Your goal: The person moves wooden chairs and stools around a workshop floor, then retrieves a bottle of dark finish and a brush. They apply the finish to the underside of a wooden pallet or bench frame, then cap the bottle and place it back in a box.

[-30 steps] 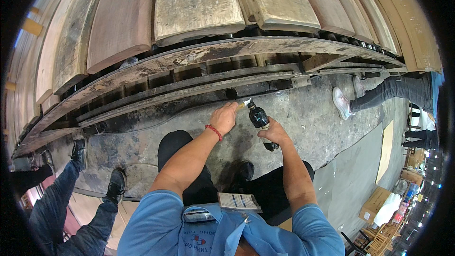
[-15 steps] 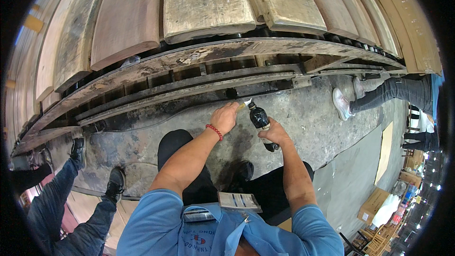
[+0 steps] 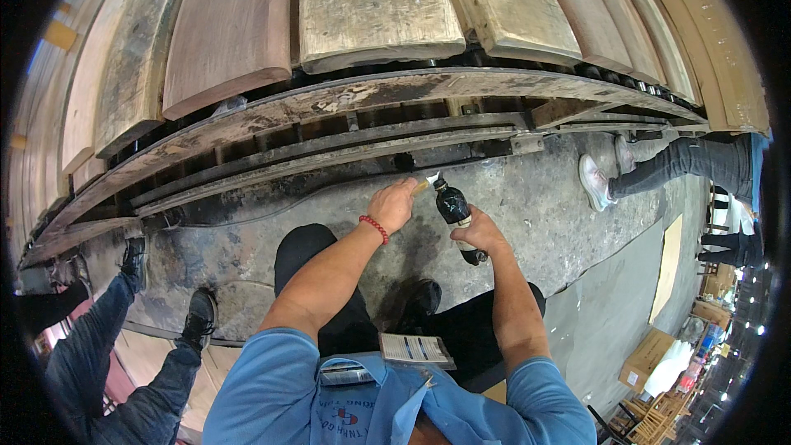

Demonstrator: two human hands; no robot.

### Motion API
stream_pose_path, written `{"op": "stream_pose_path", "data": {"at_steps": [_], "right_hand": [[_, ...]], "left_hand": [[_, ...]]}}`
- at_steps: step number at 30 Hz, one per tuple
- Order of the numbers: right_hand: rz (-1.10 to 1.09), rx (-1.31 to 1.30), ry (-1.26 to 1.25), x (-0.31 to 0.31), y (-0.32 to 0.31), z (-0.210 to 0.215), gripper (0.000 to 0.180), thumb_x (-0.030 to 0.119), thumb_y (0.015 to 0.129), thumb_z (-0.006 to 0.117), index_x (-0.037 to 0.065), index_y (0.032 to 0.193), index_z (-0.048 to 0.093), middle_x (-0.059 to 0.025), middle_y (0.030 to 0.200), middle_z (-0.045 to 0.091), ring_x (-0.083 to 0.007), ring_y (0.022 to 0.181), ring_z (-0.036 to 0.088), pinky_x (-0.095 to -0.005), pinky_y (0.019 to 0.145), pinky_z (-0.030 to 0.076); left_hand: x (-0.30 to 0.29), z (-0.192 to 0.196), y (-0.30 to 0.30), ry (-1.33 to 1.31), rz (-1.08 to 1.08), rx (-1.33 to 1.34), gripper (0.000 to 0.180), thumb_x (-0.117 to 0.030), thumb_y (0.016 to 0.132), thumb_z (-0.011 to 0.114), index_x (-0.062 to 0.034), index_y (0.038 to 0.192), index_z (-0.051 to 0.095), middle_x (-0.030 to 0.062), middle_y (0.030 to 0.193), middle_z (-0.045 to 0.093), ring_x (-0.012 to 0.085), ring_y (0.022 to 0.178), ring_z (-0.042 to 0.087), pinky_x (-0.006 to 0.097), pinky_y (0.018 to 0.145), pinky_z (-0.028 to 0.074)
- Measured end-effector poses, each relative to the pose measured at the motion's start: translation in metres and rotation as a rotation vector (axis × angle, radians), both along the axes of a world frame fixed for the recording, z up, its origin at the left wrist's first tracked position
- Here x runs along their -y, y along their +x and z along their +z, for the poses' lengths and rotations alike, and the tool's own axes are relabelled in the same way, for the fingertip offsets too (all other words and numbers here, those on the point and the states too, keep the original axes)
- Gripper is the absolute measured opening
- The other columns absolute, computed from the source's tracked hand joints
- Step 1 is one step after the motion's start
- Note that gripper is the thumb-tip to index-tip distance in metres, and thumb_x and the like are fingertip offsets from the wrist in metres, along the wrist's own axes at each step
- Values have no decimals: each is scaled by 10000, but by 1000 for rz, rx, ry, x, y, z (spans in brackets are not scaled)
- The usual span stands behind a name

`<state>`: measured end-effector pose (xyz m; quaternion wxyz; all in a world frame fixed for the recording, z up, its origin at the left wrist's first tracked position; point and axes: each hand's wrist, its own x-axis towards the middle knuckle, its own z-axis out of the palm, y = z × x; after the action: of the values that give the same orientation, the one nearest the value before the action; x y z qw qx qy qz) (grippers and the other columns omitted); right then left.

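Note:
My left hand (image 3: 390, 204), a red bead bracelet at its wrist, is closed around a small brush (image 3: 423, 186) with a yellowish handle and a pale tip. The brush tip is right beside the mouth of a dark plastic bottle (image 3: 452, 204); whether they touch I cannot tell. Around the lower half of this bottle, which leans and seems to hold black liquid, my right hand (image 3: 476, 231) is wrapped. Both hands are over the concrete floor, just in front of a long rack edge.
Thick wooden planks (image 3: 379, 12) lie side by side on the rack, whose worn beam (image 3: 395, 85) crosses ahead of me. A person's legs (image 3: 659, 166) are at the right, another's (image 3: 140, 363) at the left. Cardboard (image 3: 713, 49) stands at the far right.
The planks appear slightly farther right in the view. Both hands keep their grips on the brush and bottle and have hardly moved.

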<state>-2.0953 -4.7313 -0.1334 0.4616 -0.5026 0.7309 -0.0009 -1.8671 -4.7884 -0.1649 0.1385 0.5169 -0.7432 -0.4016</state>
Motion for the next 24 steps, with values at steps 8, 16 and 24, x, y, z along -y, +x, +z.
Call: {"op": "stream_pose_path", "data": {"at_steps": [8,16,24], "right_hand": [[-18,5,33,2,1,2,676,219,595,761,4,1199,548,-196,1032,660,-308,971,641,-355,885,483],[-20,-17,47,2,2,2,659,226,591,761,-1,1174,554,-196,1019,661,-307,960,642,-357,882,483],[-18,8,30,2,2,2,637,226,592,752,6,1160,564,-187,998,662,-302,938,644,-355,872,487]], "left_hand": [[2,-1,0,26,-17,13,228,-103,845,566,-72,1070,536,163,1062,616,374,974,599,463,817,492],[2,-1,1,45,-31,22,224,-107,852,563,-63,1070,536,160,1079,616,362,995,598,455,836,490],[1,-6,1,55,20,-22,250,-116,834,572,-69,1079,552,160,1063,630,368,971,604,458,823,488]]}}
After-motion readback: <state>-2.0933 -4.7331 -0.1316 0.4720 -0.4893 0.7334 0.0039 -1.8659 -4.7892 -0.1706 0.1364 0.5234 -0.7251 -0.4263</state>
